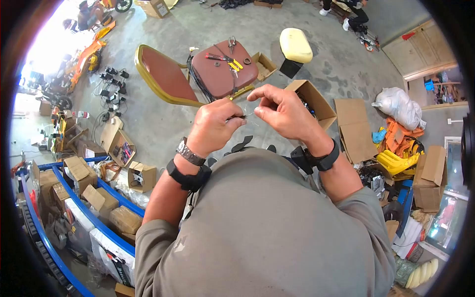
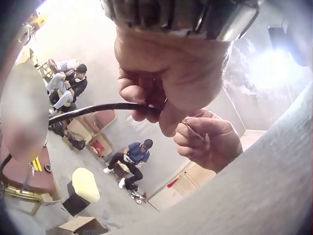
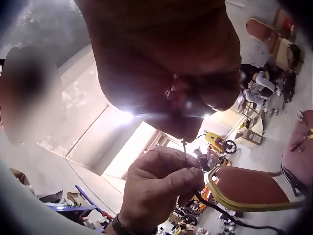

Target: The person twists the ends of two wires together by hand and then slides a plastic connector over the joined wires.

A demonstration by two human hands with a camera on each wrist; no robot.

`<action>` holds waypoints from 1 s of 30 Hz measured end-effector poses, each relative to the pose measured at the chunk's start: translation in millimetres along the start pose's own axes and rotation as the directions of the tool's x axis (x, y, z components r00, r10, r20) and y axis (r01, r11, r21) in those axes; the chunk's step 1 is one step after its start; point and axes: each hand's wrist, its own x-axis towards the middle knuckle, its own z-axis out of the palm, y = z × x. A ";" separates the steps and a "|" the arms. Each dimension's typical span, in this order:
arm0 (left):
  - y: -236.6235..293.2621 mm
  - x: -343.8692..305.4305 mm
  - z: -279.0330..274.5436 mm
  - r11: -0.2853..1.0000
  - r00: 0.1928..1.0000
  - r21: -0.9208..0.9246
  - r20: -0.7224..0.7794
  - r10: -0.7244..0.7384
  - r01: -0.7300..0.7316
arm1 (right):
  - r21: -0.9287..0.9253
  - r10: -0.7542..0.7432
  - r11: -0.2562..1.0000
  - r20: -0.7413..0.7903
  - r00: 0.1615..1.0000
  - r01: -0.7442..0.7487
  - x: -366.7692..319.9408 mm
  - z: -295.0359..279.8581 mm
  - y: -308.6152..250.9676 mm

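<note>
A black cable point(image 2: 98, 108) runs into the curled fingers of the left hand point(image 1: 216, 123), which grips it near its end. Thin bare wires point(image 2: 196, 131) stick out past the left thumb and fingertip. Close on the right, the right hand point(image 1: 283, 110) has its thumb and forefinger bent together around a fine wire strand. In the right wrist view, the left hand point(image 3: 161, 183) lies below the right hand point(image 3: 171, 73), with short strands between them. Beyond the hands, a red-brown chair seat point(image 1: 208, 67) carries pliers point(image 1: 231, 45), yellow-handled cutters point(image 1: 234, 63) and a red-handled tool point(image 1: 214, 57).
Cardboard boxes stand beyond the right hand point(image 1: 324, 106) and at the left point(image 1: 141, 177). A yellow-topped stool point(image 1: 296, 44) is past the chair. Blue shelving point(image 1: 89, 208) holds parcels at lower left. Two seated people point(image 2: 132, 159) point(image 2: 72, 85) are farther off.
</note>
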 end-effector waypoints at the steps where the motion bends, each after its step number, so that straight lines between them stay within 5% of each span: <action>1: -5.2 -0.5 3.7 0.995 0.998 0.084 -0.015 0.054 -0.052 | 0.024 0.036 0.999 0.011 0.999 -0.036 4.7 0.9 7.6; 5: -8.8 -1.6 3.8 0.994 0.995 0.097 -0.073 0.063 -0.055 | 0.302 0.120 0.948 -0.048 0.992 -0.100 7.7 7.6 13.7; 8: -13.7 -2.2 -10.2 0.991 0.995 -0.131 -0.094 -0.040 0.027 | 0.256 0.035 0.967 -0.132 0.991 -0.001 5.6 3.3 17.9; 12: -15.1 -3.3 -25.1 0.865 0.933 -0.390 -0.036 -0.358 0.317 | 0.068 -0.157 0.982 -0.197 0.968 0.174 5.2 8.0 15.7; 20: -7.8 0.2 -19.0 0.749 0.957 -0.624 -0.008 -0.291 0.223 | -0.062 -0.340 0.940 -0.197 0.920 0.334 11.0 24.9 7.5; 30: -3.0 3.7 -9.5 0.649 0.954 -0.716 0.079 -0.291 0.257 | 0.111 -0.235 0.958 -0.229 0.945 0.266 8.6 27.9 12.7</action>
